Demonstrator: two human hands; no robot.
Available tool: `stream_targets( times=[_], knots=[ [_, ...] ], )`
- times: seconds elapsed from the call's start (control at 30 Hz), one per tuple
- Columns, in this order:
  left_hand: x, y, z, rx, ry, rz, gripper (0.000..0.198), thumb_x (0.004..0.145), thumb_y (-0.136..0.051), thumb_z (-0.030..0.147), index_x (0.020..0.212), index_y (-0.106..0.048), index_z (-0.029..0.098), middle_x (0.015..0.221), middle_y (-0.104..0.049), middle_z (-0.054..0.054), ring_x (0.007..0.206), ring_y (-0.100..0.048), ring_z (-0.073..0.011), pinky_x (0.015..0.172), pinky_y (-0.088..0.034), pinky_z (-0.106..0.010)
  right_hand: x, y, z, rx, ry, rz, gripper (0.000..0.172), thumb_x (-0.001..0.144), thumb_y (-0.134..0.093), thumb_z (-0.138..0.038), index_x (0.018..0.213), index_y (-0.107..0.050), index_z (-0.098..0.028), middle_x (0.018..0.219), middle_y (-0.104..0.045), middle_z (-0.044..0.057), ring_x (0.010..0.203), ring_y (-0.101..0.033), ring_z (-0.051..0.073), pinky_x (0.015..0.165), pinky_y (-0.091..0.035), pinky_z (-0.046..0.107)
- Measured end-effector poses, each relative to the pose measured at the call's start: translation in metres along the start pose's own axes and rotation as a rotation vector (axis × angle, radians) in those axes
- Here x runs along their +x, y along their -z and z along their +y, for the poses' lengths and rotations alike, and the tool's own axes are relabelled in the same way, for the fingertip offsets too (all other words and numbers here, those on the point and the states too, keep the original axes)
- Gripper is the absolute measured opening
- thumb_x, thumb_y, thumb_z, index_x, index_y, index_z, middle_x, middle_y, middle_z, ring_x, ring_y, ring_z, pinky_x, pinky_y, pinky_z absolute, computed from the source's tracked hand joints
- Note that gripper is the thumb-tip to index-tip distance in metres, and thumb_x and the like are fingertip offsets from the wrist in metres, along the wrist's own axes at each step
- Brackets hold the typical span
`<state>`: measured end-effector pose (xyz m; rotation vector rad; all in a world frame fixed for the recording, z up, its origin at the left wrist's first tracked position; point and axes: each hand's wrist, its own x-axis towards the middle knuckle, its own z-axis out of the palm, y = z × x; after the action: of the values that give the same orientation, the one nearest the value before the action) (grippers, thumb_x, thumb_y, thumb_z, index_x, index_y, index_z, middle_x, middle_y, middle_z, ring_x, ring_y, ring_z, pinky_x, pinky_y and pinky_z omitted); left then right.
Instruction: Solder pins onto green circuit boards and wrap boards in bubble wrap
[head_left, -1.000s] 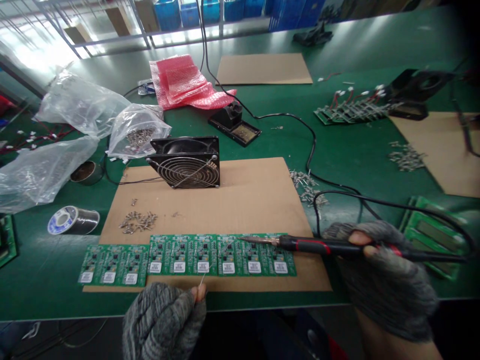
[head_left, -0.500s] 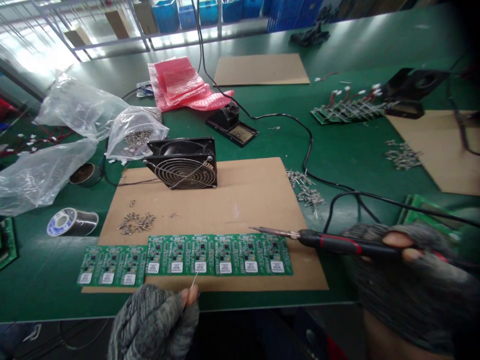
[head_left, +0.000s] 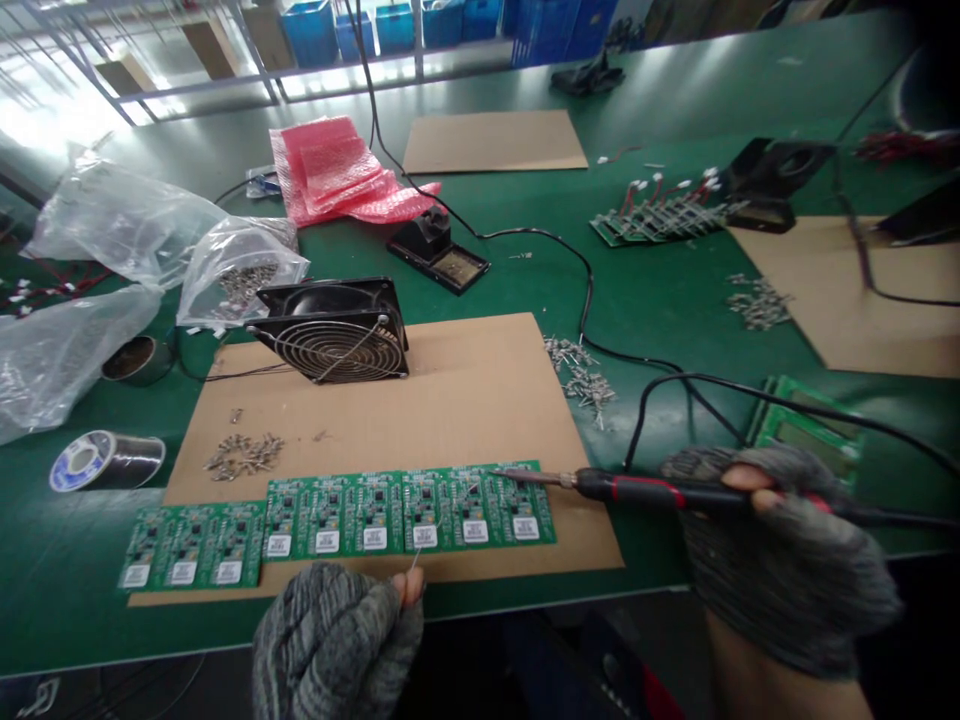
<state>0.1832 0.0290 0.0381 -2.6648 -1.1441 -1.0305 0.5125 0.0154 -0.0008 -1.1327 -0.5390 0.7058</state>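
Soldering iron (head_left: 645, 490) back over boards (head_left: 337, 512) | axis left-right | tip points left

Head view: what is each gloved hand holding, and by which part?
Right hand grips the soldering iron by its black-and-red handle; left hand pinches a thin wire just below its free end.

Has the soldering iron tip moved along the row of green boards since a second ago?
Yes. Against the row of circuit boards, the soldering iron tip has shifted right, nearer the row's right end.
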Motion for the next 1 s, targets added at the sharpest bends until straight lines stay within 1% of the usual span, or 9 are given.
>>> stream_targets(
  times=[0.1,0.2,0.37,0.53,0.63,0.73,0.87,1.0],
  knots=[
    [-0.003,0.001,-0.002,0.002,-0.033,-0.042,0.017,0.078,-0.073,0.005,0.090,-0.064,0.014,0.069,-0.068,0.002,0.062,-0.058,-0.0089,0.063,-0.045,-0.024,0.001,-0.002,-0.001,-0.012,0.027,-0.001,0.012,0.060,-0.066,-0.020,0.072,-0.066,-0.019,0.065,-0.060,-0.002,0.057,-0.058,0.015,0.055,-0.047,0.029],
    [-0.009,0.000,-0.002,0.020,-0.004,-0.023,0.024,0.075,-0.076,0.006,0.094,-0.064,0.014,0.075,-0.070,0.000,0.068,-0.060,-0.0111,0.066,-0.046,-0.026,0.000,-0.003,-0.001,-0.016,0.025,0.008,0.011,0.061,-0.066,-0.020,0.072,-0.066,-0.018,0.066,-0.060,-0.003,0.057,-0.058,0.015,0.059,-0.050,0.031],
    [-0.010,-0.003,0.000,0.051,0.008,-0.048,0.020,0.081,-0.069,0.006,0.098,-0.066,0.016,0.075,-0.071,0.001,0.072,-0.062,-0.0128,0.068,-0.046,-0.028,-0.001,0.000,0.001,-0.042,0.033,0.011,0.012,0.063,-0.065,-0.020,0.074,-0.066,-0.018,0.068,-0.060,-0.002,0.060,-0.058,0.014,0.058,-0.049,0.028],
    [-0.008,-0.003,-0.002,0.065,-0.018,-0.062,0.018,0.082,-0.070,0.008,0.097,-0.068,0.017,0.077,-0.072,0.002,0.073,-0.062,-0.0125,0.069,-0.046,-0.028,-0.001,-0.001,0.000,-0.019,0.008,-0.002,0.011,0.062,-0.065,-0.021,0.073,-0.065,-0.018,0.065,-0.059,-0.003,0.059,-0.058,0.015,0.060,-0.051,0.031],
    [-0.010,-0.003,-0.002,0.103,-0.024,-0.082,0.022,0.082,-0.068,0.004,0.097,-0.069,0.020,0.079,-0.072,0.003,0.074,-0.062,-0.0122,0.071,-0.046,-0.028,-0.001,-0.003,0.000,-0.047,0.022,0.033,0.010,0.063,-0.065,-0.022,0.072,-0.064,-0.019,0.065,-0.059,-0.003,0.059,-0.057,0.015,0.062,-0.051,0.031],
    [-0.013,-0.003,-0.002,0.116,-0.038,-0.117,0.025,0.083,-0.065,0.003,0.098,-0.071,0.021,0.079,-0.073,0.003,0.075,-0.062,-0.0130,0.071,-0.046,-0.029,0.000,-0.003,0.001,-0.047,0.019,0.029,0.011,0.062,-0.065,-0.021,0.073,-0.064,-0.019,0.066,-0.059,-0.003,0.061,-0.059,0.015,0.063,-0.052,0.030],
    [-0.015,-0.005,-0.003,0.084,-0.023,-0.098,0.023,0.083,-0.065,0.004,0.097,-0.071,0.021,0.080,-0.073,0.002,0.075,-0.062,-0.0133,0.071,-0.046,-0.029,0.000,-0.002,0.001,-0.033,0.033,0.018,0.012,0.062,-0.064,-0.020,0.074,-0.065,-0.018,0.067,-0.060,-0.003,0.062,-0.060,0.015,0.061,-0.051,0.029],
    [-0.010,-0.006,-0.002,0.058,-0.014,-0.088,0.019,0.081,-0.070,0.007,0.097,-0.071,0.018,0.079,-0.074,0.001,0.074,-0.062,-0.0133,0.071,-0.047,-0.028,0.000,-0.002,0.000,-0.027,0.040,-0.011,0.012,0.064,-0.064,-0.019,0.076,-0.065,-0.018,0.067,-0.061,-0.004,0.060,-0.060,0.015,0.062,-0.052,0.030]
  ],
)
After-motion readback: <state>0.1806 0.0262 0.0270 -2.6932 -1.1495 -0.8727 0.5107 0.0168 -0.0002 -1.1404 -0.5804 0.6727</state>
